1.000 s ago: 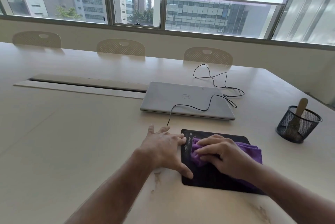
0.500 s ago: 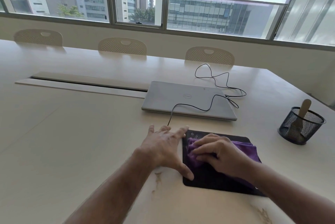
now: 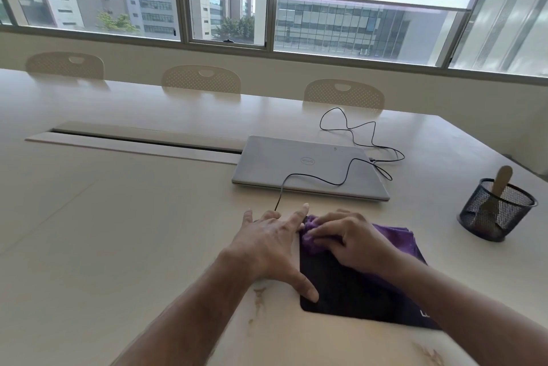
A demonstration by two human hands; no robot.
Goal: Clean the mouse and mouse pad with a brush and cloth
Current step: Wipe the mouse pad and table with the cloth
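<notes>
A black mouse pad (image 3: 350, 291) lies flat on the pale table in front of me. My right hand (image 3: 353, 239) presses a purple cloth (image 3: 397, 239) onto the pad's far left corner. My left hand (image 3: 267, 247) lies spread and flat at the pad's left edge, with its thumb on the pad. A thin black mouse cable (image 3: 335, 182) runs from under my left fingers across the laptop. The mouse itself is hidden, and I cannot tell where it sits. A wooden brush handle (image 3: 501, 180) sticks out of a mesh cup.
A closed silver laptop (image 3: 308, 167) sits just beyond the pad. The black mesh cup (image 3: 495, 211) stands to the right near the table edge. A long cable slot (image 3: 142, 140) crosses the table at the left. Three chair backs line the far side.
My right hand has slid the purple cloth away from me toward the pad's far left corner. My left hand stays at the pad's left edge.
</notes>
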